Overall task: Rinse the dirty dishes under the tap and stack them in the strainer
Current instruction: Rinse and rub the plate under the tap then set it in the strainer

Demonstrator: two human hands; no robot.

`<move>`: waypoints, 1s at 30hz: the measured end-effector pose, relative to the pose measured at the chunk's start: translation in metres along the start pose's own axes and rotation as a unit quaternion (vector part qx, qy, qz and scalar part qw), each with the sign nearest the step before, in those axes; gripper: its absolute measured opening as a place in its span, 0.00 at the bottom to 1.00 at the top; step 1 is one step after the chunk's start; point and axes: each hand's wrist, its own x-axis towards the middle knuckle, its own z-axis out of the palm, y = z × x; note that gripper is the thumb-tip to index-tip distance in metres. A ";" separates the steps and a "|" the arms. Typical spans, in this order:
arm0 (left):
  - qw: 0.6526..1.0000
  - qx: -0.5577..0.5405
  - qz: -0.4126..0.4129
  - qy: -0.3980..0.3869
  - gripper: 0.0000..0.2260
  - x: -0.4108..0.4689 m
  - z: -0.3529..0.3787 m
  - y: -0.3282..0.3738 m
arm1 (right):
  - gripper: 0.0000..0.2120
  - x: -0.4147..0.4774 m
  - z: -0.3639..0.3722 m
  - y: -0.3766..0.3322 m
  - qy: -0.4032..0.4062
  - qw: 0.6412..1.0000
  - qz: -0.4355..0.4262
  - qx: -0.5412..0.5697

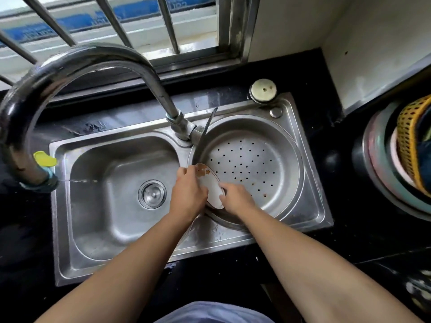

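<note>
A small white plate (211,183) with brown food stains near its top stands tilted on edge at the left rim of the round perforated strainer (247,166) in the right basin. My left hand (189,192) grips the plate's left edge. My right hand (235,197) holds its lower right edge with the fingers curled on it. The tall curved tap (70,66) arches over to the left, and its spout end (44,180) with a yellow tab sends a thin stream sideways into the left basin (112,190).
A knife (207,127) leans at the strainer's back rim beside the tap base. A round cap (263,89) sits on the sink's back corner. Stacked bowls and a yellow basket (408,148) stand on the black counter at right. A barred window is behind.
</note>
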 end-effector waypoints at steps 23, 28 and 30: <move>0.999 -0.048 -0.012 0.014 0.27 -0.018 0.013 -0.029 | 0.20 0.000 0.013 0.001 0.094 0.995 0.000 0.024; 0.999 -0.047 -0.015 0.018 0.27 -0.020 0.015 -0.030 | 0.20 -0.003 0.013 0.004 0.118 0.993 -0.009 0.013; 0.998 -0.048 -0.018 0.019 0.27 -0.021 0.014 -0.031 | 0.20 -0.004 0.012 0.005 0.127 0.991 -0.005 0.028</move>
